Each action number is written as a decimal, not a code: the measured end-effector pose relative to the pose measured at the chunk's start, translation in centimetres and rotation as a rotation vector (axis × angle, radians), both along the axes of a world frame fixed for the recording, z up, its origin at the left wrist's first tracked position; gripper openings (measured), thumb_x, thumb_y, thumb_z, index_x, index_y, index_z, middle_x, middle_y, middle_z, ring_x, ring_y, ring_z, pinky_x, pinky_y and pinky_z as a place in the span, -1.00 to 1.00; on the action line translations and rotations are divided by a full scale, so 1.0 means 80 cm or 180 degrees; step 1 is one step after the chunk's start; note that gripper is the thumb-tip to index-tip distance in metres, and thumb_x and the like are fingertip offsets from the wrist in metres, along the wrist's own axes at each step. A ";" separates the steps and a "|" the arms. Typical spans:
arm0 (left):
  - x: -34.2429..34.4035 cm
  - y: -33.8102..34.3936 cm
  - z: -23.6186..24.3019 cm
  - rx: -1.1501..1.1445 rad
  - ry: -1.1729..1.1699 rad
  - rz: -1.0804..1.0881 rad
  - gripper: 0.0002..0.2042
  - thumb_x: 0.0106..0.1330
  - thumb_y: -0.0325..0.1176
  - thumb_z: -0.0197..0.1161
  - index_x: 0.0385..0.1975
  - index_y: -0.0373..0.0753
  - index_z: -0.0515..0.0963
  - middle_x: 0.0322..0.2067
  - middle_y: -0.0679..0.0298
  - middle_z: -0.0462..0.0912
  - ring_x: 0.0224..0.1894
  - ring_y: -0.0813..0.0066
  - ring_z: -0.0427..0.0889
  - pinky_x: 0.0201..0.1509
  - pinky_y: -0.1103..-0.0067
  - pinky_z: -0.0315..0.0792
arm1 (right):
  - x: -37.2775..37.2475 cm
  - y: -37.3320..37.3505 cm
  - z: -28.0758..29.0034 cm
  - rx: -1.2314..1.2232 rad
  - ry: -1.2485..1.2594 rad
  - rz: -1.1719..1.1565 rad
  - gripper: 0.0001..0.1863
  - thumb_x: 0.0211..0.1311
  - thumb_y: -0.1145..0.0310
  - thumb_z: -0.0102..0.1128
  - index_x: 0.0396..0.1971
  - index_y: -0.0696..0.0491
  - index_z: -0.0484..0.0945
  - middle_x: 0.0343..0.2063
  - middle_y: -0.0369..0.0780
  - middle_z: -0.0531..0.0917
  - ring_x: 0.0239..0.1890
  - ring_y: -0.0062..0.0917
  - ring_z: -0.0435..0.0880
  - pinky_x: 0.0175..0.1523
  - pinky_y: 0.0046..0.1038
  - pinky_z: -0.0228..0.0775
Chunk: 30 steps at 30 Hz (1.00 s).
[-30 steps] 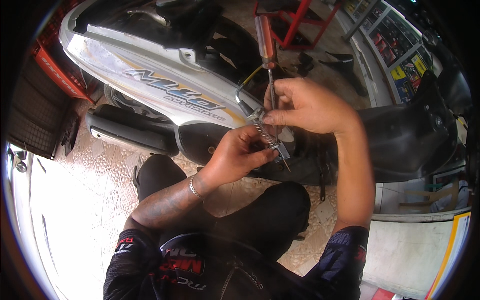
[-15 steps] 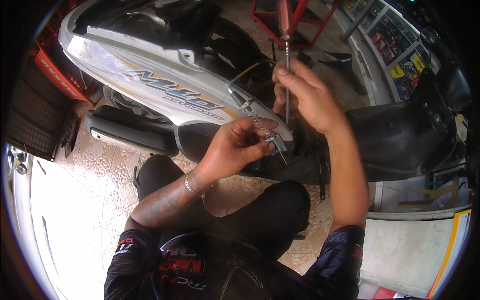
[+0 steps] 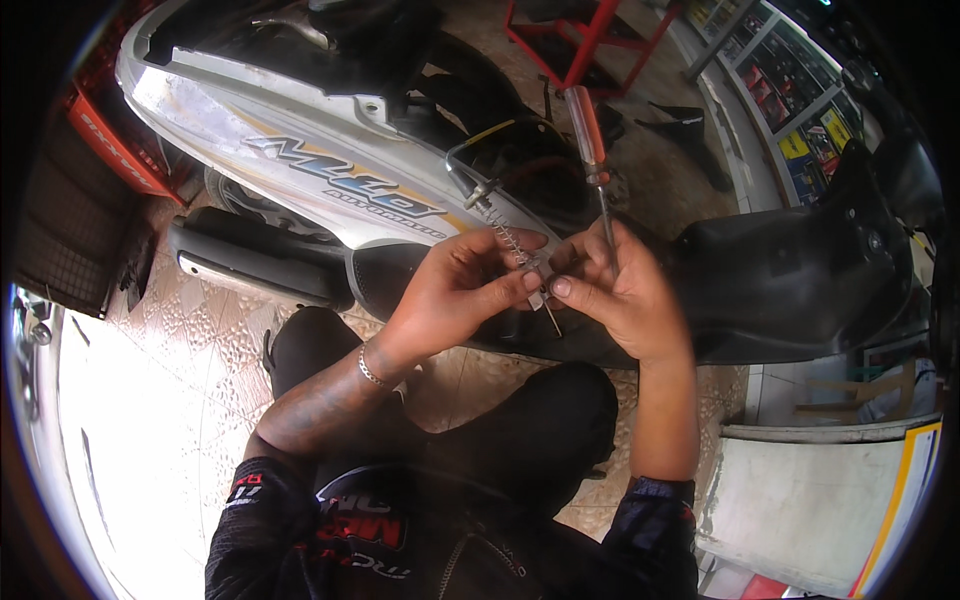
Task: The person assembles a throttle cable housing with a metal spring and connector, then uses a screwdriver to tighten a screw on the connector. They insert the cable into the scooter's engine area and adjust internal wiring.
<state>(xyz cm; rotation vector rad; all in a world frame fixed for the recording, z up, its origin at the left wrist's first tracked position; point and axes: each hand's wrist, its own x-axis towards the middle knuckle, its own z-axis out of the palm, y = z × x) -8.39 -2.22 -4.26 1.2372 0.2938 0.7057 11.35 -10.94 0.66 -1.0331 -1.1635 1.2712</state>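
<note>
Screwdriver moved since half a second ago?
Yes. The screwdriver moved down the picture, slightly right: its handle overlapped the red stand then, and now sits mostly below it.

The spring sits left of the screwdriver, before the scooter.

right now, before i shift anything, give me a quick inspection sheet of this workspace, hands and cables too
surface: patterned tile floor, with strong glare at the left
job's things: spring, small metal piece at its lower end, screwdriver with its handle up
clutter: loose black part on the floor beyond the scooter
hands: left hand pinches the metal piece; right hand holds the screwdriver, its thumb by the metal piece, contact unclear
cables: one cable, partly yellow, leads to the spring
surroundings: white-sided scooter in front, red stand behind, coloured packages at upper right
</note>
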 end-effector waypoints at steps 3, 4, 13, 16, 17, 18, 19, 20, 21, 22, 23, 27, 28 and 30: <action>-0.005 0.000 0.005 0.0017 -0.0092 0.0052 -0.61 0.43 -0.38 0.29 0.19 -0.37 0.49 -0.11 0.26 0.69 -0.08 0.61 0.63 0.02 0.62 0.54 | -0.011 0.000 -0.008 0.0009 0.0560 -0.0057 -0.57 0.21 0.68 0.30 -0.33 -0.01 0.17 -0.20 -0.18 0.54 -0.07 -0.55 0.64 0.02 -0.48 0.61; -0.007 0.002 0.006 0.0042 -0.0031 0.0057 -0.62 0.43 -0.36 0.29 0.18 -0.36 0.50 -0.08 0.25 0.68 -0.06 0.60 0.63 0.04 0.60 0.53 | -0.016 -0.001 -0.010 0.0034 0.0665 -0.0120 -0.57 0.21 0.68 0.31 -0.32 -0.01 0.16 -0.20 -0.18 0.54 -0.07 -0.54 0.65 0.04 -0.46 0.63; -0.020 0.019 -0.005 -0.0089 -0.0566 -0.0130 -0.63 0.42 -0.24 0.31 0.08 -0.35 0.53 0.12 0.12 0.61 0.09 0.37 0.64 0.23 0.40 0.50 | -0.057 -0.006 -0.023 0.0527 0.0658 -0.0492 -0.51 0.17 0.68 0.36 -0.31 -0.03 0.13 -0.22 -0.20 0.50 -0.02 -0.50 0.66 0.10 -0.38 0.66; -0.027 0.023 -0.008 -0.0070 -0.0616 -0.0187 -0.55 0.39 -0.14 0.32 0.11 -0.35 0.52 0.10 0.11 0.62 0.07 0.31 0.65 0.20 0.36 0.53 | -0.076 -0.003 -0.032 0.0656 0.0911 -0.0619 -0.51 0.18 0.69 0.35 -0.31 -0.04 0.14 -0.23 -0.25 0.46 -0.03 -0.58 0.63 0.05 -0.50 0.59; -0.028 0.024 -0.008 -0.0073 -0.0648 -0.0208 -0.53 0.39 -0.12 0.33 0.11 -0.35 0.51 0.10 0.11 0.62 0.07 0.31 0.65 0.19 0.35 0.54 | -0.083 -0.001 -0.034 0.0716 0.1040 -0.0621 -0.51 0.18 0.70 0.35 -0.31 -0.04 0.14 -0.23 -0.25 0.46 -0.04 -0.60 0.63 0.04 -0.52 0.57; -0.029 0.025 -0.009 -0.0097 -0.0713 -0.0216 -0.51 0.38 -0.10 0.33 0.12 -0.35 0.51 0.10 0.11 0.62 0.07 0.30 0.66 0.19 0.35 0.54 | -0.091 0.000 -0.038 0.0789 0.1115 -0.0680 -0.51 0.18 0.72 0.34 -0.31 -0.04 0.14 -0.22 -0.26 0.46 -0.11 -0.66 0.60 0.03 -0.56 0.53; -0.030 0.026 -0.010 -0.0121 -0.0775 -0.0225 -0.49 0.37 -0.08 0.34 0.12 -0.36 0.51 0.09 0.11 0.62 0.07 0.30 0.66 0.19 0.34 0.54 | -0.097 0.000 -0.040 0.0839 0.1122 -0.0762 -0.51 0.18 0.72 0.33 -0.31 -0.04 0.14 -0.22 -0.25 0.46 -0.12 -0.66 0.59 0.03 -0.55 0.53; -0.030 0.026 -0.010 -0.0147 -0.0835 -0.0234 -0.48 0.36 -0.05 0.34 0.12 -0.36 0.51 0.09 0.11 0.62 0.07 0.30 0.66 0.19 0.33 0.55 | -0.103 0.001 -0.042 0.0887 0.1131 -0.0846 -0.51 0.18 0.73 0.32 -0.31 -0.04 0.14 -0.22 -0.25 0.46 -0.13 -0.67 0.58 0.04 -0.55 0.53; -0.032 0.026 -0.011 -0.0186 -0.0841 -0.0239 -0.47 0.36 -0.05 0.34 0.13 -0.36 0.51 0.08 0.10 0.63 0.06 0.29 0.66 0.18 0.33 0.55 | -0.109 0.001 -0.044 0.0947 0.1168 -0.0917 -0.51 0.19 0.74 0.32 -0.31 -0.03 0.14 -0.22 -0.25 0.46 -0.15 -0.68 0.57 0.04 -0.54 0.53; -0.033 0.025 -0.011 -0.0225 -0.0847 -0.0244 -0.46 0.35 -0.04 0.34 0.13 -0.36 0.51 0.07 0.09 0.63 0.06 0.29 0.66 0.17 0.33 0.56 | -0.114 0.000 -0.045 0.0888 0.1289 -0.0979 -0.51 0.19 0.74 0.31 -0.30 -0.03 0.14 -0.23 -0.25 0.45 -0.12 -0.69 0.53 0.06 -0.55 0.52; -0.035 0.025 -0.012 -0.0265 -0.0854 -0.0249 -0.46 0.35 -0.04 0.34 0.14 -0.36 0.51 0.06 0.09 0.64 0.05 0.29 0.67 0.17 0.34 0.56 | -0.118 0.000 -0.046 0.0884 0.1307 -0.1022 -0.51 0.19 0.75 0.31 -0.30 -0.03 0.13 -0.24 -0.26 0.44 -0.12 -0.69 0.53 0.06 -0.55 0.52; -0.045 0.028 -0.011 -0.0187 -0.0624 -0.0321 -0.49 0.39 -0.10 0.32 0.16 -0.38 0.50 0.02 0.05 0.66 0.04 0.27 0.67 0.16 0.35 0.58 | -0.127 0.001 -0.049 0.0870 0.1400 -0.1047 -0.51 0.18 0.75 0.31 -0.31 -0.02 0.13 -0.24 -0.25 0.43 -0.10 -0.67 0.53 0.06 -0.55 0.54; -0.047 0.027 -0.011 -0.0178 -0.0578 -0.0281 -0.50 0.40 -0.12 0.31 0.16 -0.39 0.49 0.01 0.04 0.66 0.04 0.27 0.68 0.17 0.35 0.58 | -0.128 0.001 -0.049 0.0866 0.1440 -0.1047 -0.51 0.18 0.74 0.31 -0.31 -0.03 0.13 -0.24 -0.25 0.43 -0.09 -0.67 0.54 0.05 -0.54 0.55; -0.049 0.025 -0.011 -0.0161 -0.0524 -0.0237 -0.51 0.42 -0.15 0.30 0.17 -0.40 0.49 -0.01 0.02 0.67 0.04 0.27 0.68 0.17 0.36 0.58 | -0.129 0.003 -0.049 0.0850 0.1400 -0.1077 -0.51 0.17 0.74 0.32 -0.31 -0.03 0.13 -0.23 -0.23 0.45 -0.12 -0.64 0.58 0.02 -0.52 0.59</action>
